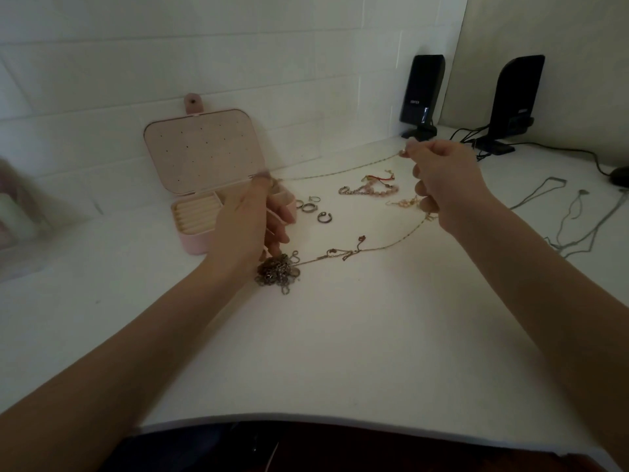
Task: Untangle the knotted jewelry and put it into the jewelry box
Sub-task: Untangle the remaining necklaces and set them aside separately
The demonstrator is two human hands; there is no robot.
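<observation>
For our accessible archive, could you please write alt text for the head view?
Two hands stretch a thin gold chain taut, left hand beside an open pink jewelry box, right hand pinching its other end. A tangled chain clump, rings and bracelets lie on the white table.

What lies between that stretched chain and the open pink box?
Nothing visible: the thin chain, held by the left hand and right hand, already reaches the open jewelry box. Its lower end trails to the tangle.
</observation>
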